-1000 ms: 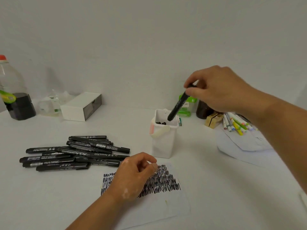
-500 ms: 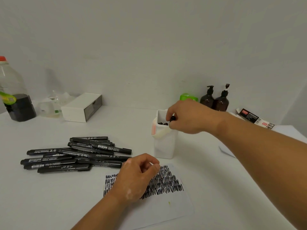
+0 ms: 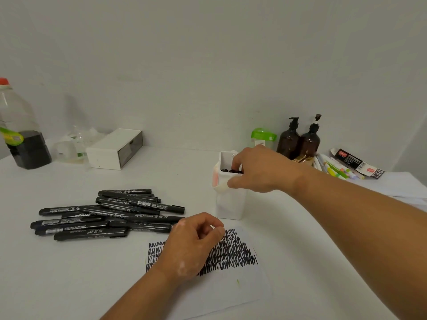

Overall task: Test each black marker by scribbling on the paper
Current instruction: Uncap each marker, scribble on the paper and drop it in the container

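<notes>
Black markers [image 3: 108,213]: capped, white print on barrels; loose pile, left-centre of table [image 3: 69,285]. More in white container [image 3: 231,204], dark ends showing. Right hand [image 3: 261,172]: fingertips inside container, grasp unclear. Left hand [image 3: 191,245]: loosely curled, empty, on scribbled paper [image 3: 231,287] near front edge.

"Permanent Marker" on black marker [image 3: 150,217]

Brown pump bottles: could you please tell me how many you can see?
2. The left bottle and the right bottle stand side by side at the back wall, beyond the right hand. None looks hidden.
</notes>
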`<state>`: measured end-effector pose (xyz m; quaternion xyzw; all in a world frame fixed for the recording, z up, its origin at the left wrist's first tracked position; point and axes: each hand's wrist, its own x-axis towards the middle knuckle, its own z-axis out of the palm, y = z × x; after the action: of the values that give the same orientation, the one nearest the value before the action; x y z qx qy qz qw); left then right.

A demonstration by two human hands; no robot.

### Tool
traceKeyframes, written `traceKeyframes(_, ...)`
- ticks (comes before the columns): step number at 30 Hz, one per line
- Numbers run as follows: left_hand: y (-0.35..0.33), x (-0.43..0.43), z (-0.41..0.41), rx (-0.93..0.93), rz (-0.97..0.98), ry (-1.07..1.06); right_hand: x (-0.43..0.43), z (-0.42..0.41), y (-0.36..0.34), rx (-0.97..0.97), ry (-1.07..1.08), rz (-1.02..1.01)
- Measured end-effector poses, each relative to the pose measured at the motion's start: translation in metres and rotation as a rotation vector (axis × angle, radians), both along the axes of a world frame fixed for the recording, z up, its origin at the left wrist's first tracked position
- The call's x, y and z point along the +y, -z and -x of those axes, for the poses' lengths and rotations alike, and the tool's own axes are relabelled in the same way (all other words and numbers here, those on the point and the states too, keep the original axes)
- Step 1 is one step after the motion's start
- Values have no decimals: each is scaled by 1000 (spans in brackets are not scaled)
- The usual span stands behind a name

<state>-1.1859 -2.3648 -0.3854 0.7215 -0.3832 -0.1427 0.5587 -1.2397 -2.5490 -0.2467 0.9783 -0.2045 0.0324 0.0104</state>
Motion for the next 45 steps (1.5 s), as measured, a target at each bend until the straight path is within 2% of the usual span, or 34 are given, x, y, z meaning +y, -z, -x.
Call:
traceKeyframes(5,1,0,-2,-5,-3,0,-4,14,-14,-141,-18,-67)
traceKeyframes(8,2,-1,-4,-12,-6,-5,-7,39,-16,-325,-15,-99)
traceKeyframes(12,2,1,-3,-31,-11,-10,-5,81,21,-524,20,-213)
traceKeyframes(16,0,3,0,-106,-29,-43,1,103,92,-475,118,-418)
traceKeyframes(21,1,6,8,-225,-70,-28,13,104,141,-516,141,-504)
traceKeyframes(24,0,10,3,-343,-96,-109,16,106,150,-572,118,-530)
traceKeyframes(27,-3,24,-12,-537,-167,-225,17,109,154,-572,91,-538)
traceKeyframes(32,-5,61,-52,-890,-450,-332,17,109,150,-604,85,-596)
traceKeyframes(35,-1,70,-65,-975,-630,-303,19,110,148,-607,75,-626)
traceKeyframes(37,2,70,-68,-1009,-679,-273,20,111,147,-601,71,-641)
traceKeyframes(45,5,54,-65,-1072,-634,-192,17,115,144,-607,87,-665)
